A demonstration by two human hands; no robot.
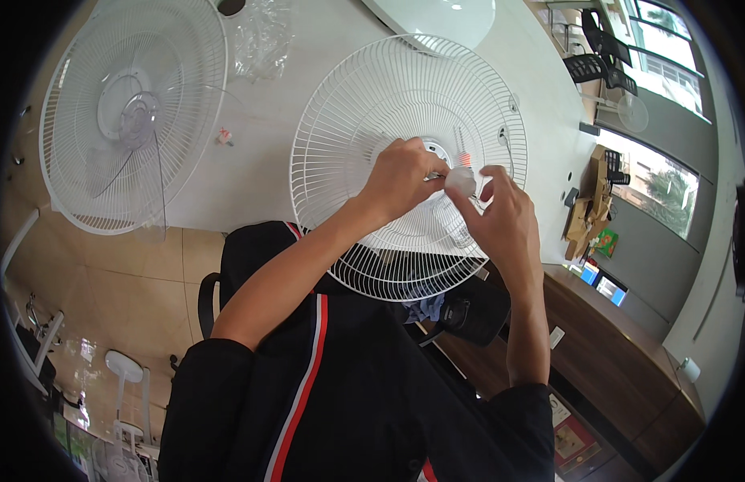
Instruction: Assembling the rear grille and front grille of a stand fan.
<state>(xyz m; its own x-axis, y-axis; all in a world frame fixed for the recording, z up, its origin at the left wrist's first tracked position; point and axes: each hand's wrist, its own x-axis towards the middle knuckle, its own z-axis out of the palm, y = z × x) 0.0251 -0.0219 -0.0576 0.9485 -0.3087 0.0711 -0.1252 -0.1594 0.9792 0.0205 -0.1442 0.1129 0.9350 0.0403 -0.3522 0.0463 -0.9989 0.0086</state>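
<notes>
A white wire fan grille [328,153] lies in front of me, its near edge over my lap. Above its middle, my left hand [397,181] is closed in a pinch at the edge of a small round whitish piece [461,183]. My right hand [505,221] is at the piece's other side, its thumb by the piece and its fingers curled but apart. The exact kind of the piece cannot be made out. Just behind it shows a small orange-and-white item [464,159]. Clear, shiny plastic [451,218] is partly visible below the piece.
At the left of the white table [264,128] lies another fan grille [75,104] with clear fan blades [139,120]. A crumpled clear bag [261,40] and a small pinkish item [225,136] lie between the grilles. A white rounded part [453,18] sits behind. A wooden desk [622,345] stands right.
</notes>
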